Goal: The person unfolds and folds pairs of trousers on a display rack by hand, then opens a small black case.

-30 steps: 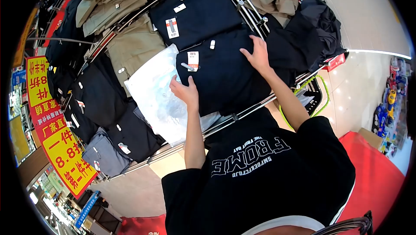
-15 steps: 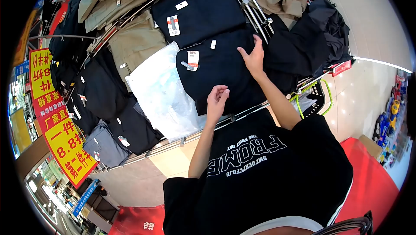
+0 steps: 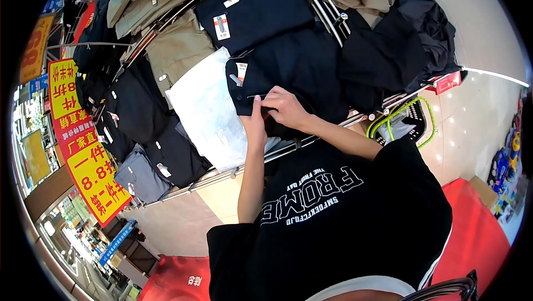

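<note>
A folded black garment (image 3: 311, 62) with a red-and-white tag (image 3: 241, 73) lies on the rack in front of me. My left hand (image 3: 254, 123) is closed at its near left edge, thumb and fingers pinching the fabric. Close beside it, my right hand (image 3: 286, 108) bends its fingers over the same edge and grips the cloth. The fingertips of both hands nearly meet, and part of the fabric between them is hidden. A white plastic bag (image 3: 202, 112) lies left of the garment, next to my left hand.
Another folded black garment (image 3: 252, 9) lies behind. Khaki clothes (image 3: 183, 51) and dark stacks (image 3: 139, 107) fill the left of the metal rack (image 3: 316, 1). Rumpled black clothing (image 3: 397, 46) lies at right. A green-rimmed black basket (image 3: 413, 120) stands below; yellow-red signs (image 3: 91, 173) hang at left.
My right hand has moved left and down from the garment's far right side to beside my left hand. Both hands have closed on the near left edge, and the tagged corner has shifted.
</note>
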The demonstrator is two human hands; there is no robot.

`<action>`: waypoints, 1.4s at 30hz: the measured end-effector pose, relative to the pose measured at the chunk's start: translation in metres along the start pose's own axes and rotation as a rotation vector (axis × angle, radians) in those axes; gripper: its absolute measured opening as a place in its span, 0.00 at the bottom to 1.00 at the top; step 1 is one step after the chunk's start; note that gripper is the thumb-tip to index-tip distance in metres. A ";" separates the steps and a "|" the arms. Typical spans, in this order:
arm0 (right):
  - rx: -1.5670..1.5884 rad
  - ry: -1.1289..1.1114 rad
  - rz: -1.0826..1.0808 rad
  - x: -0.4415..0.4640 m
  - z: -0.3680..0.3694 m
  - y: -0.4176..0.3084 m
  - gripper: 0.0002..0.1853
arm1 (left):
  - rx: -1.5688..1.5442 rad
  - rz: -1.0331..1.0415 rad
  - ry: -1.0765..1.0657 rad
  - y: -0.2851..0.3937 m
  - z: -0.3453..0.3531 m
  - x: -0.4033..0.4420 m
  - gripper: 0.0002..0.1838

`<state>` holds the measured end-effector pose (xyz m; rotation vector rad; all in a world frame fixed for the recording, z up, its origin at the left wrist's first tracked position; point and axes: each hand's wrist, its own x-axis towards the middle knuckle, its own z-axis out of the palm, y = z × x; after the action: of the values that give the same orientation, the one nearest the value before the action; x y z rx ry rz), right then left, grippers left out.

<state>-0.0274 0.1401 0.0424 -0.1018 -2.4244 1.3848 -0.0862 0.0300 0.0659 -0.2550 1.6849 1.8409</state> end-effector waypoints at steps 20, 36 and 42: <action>-0.056 -0.234 0.202 0.014 -0.069 0.072 0.28 | 0.534 0.233 -0.238 -0.030 0.010 0.024 0.17; 0.191 -0.495 0.262 0.033 -0.029 0.013 0.24 | -0.195 -0.314 -0.147 0.002 -0.016 0.003 0.25; 0.413 -0.445 0.005 0.052 -0.020 0.070 0.15 | 0.016 -0.190 0.035 -0.023 -0.039 -0.007 0.25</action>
<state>-0.0767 0.2051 0.0062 0.3357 -2.3933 2.0564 -0.0782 -0.0099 0.0445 -0.4279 1.6385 1.6914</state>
